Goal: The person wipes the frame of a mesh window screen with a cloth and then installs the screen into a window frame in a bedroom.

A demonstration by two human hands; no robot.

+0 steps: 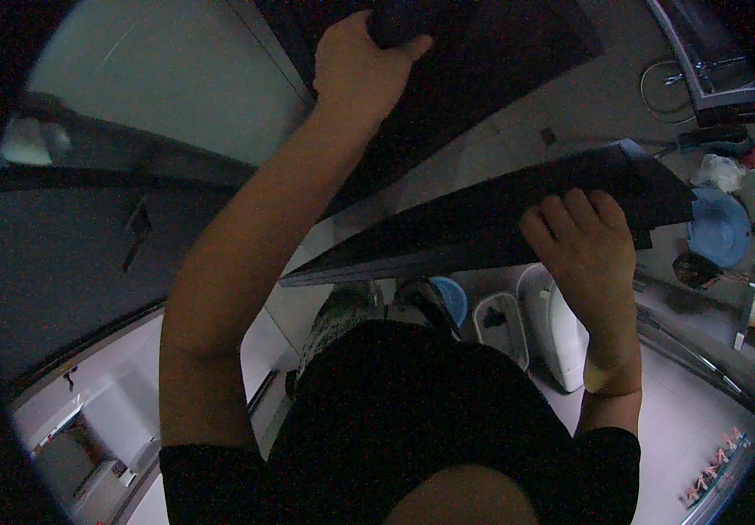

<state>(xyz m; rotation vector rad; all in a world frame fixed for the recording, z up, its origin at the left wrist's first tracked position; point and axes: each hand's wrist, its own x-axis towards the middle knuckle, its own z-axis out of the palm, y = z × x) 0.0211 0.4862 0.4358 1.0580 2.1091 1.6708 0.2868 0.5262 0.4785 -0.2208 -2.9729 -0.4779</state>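
My right hand [583, 241] is closed over a long dark panel [447, 223], fingers curled across its upper edge. The panel slants across in front of my body, narrowing toward its left end. My left hand [364, 66] reaches far forward, thumb apart from the fingers. Between them is a dark rounded thing [399, 22], whose kind is lost in the gloom. Beneath that hand lies a broad dark surface [474, 70], and its full shape cannot be made out.
To the left is a dark door-like panel with a handle [136, 232]. Blue basins [719, 227] [452, 302], a white tub [500, 324] and a white rounded fixture [563, 337] are near or right of my legs. Pink clips [714, 468] sit at lower right. A hose [644, 92] hangs at upper right.
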